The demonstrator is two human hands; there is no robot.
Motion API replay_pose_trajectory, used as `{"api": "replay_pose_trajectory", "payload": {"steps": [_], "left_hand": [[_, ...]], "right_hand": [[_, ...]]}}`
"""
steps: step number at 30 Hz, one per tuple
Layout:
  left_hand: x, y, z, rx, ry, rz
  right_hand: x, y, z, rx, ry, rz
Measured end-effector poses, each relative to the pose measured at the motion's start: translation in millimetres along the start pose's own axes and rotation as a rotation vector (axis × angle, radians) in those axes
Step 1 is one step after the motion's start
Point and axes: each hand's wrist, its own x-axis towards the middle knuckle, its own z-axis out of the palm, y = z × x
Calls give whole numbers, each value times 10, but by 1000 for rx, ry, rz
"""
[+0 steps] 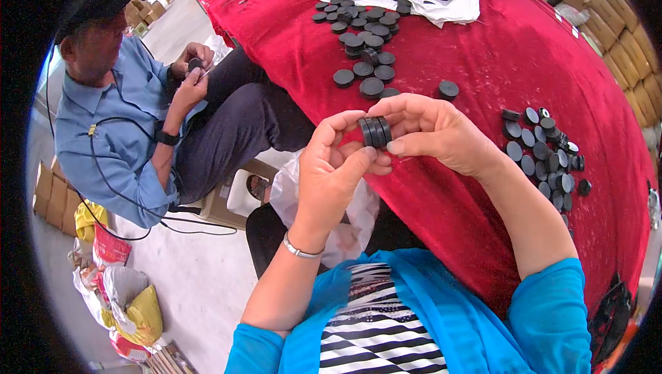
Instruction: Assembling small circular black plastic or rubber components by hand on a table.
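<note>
Currently, a short stack of black discs (375, 132) is being held on its side between the left hand (332, 153) and the right hand (438, 129) — fingers and thumbs are being closed about it from both ends. Beyond the grip, loose discs (371, 87) are lying on a red cloth (538, 57), near an open white sack (472, 7). Rightward of it, a second cluster (541, 146) is being borne by the same cloth; leftward, a dark round piece (195, 64) is being handled by a seated co-worker (114, 133).
</note>
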Motion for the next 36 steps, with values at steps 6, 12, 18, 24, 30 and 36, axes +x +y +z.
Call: {"api": "replay_pose_trajectory", "payload": {"steps": [6,12,18,24,30,36], "left_hand": [[-28,3,-36,16,14,0],[-30,38,-247,-321,26,-141],[-133,-19,-459,-613,36,-389],[-313,-30,-696,-391,29,-393],[-487,-163,-758,791,195,-112],[-360,149,-161,758,33,193]], "right_hand": [[-9,-3,30,4,-12,-5],[-32,-58,48,-28,73,74],[-20,-40,42,55,60,71],[-35,-23,29,55,35,63],[0,-5,124,-43,37,124],[-40,58,280,-32,49,60]]}}
